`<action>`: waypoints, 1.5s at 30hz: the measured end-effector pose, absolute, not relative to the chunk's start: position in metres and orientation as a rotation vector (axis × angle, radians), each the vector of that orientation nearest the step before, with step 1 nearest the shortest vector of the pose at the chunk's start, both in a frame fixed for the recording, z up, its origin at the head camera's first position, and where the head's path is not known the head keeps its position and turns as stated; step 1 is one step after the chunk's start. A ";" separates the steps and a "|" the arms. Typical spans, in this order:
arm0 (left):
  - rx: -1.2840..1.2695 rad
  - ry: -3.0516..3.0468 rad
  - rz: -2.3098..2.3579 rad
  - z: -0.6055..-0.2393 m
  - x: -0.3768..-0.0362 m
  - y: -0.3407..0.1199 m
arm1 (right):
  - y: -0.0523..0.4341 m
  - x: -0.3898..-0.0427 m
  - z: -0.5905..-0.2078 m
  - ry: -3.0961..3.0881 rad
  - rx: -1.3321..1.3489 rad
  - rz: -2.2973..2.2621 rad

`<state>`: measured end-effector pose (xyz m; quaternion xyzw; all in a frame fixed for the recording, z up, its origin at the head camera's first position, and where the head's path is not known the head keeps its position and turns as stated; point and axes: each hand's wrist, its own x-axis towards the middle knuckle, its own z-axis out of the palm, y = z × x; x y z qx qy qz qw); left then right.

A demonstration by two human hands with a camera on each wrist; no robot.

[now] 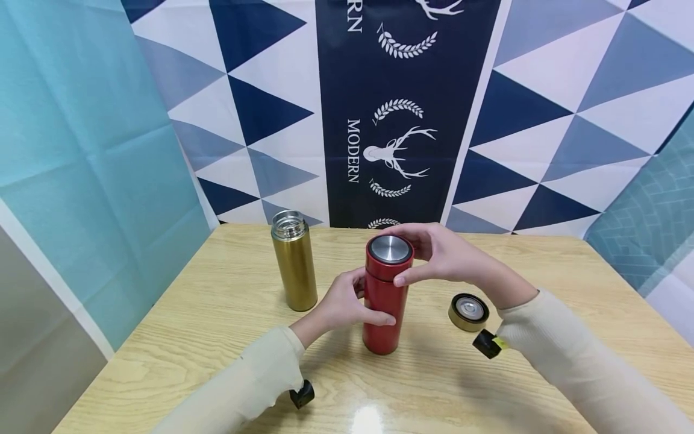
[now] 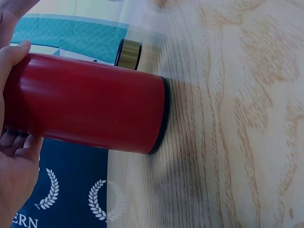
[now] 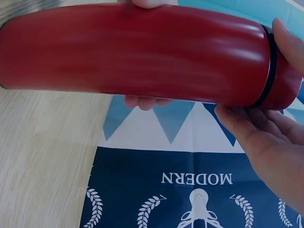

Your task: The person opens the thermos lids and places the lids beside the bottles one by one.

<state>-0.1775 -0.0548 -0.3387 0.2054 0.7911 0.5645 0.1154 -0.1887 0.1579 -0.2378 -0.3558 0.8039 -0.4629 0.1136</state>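
Note:
A red thermos flask (image 1: 382,310) with a silver-topped lid (image 1: 390,248) stands upright in front of me. My left hand (image 1: 343,304) grips its body around the middle, thumb across the near side. Higher up, my right hand (image 1: 441,256) holds the flask at the lid, its thumb near the dark seam and its other fingers behind. The right wrist view shows the lid (image 3: 287,85) between the right hand's thumb and fingers. In the left wrist view the black-rimmed base of the red flask (image 2: 95,102) is close over the wooden table (image 2: 237,142).
A gold flask (image 1: 295,265) without its lid stands upright at the back left. The round gold lid (image 1: 468,311) lies on the table to the right, inner side up, near my right wrist. A patterned cloth (image 1: 401,114) hangs behind the table.

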 end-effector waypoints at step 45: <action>0.600 2.343 1.643 -0.341 -0.179 -0.055 | 0.135 -0.153 -0.253 2.669 -0.700 -1.706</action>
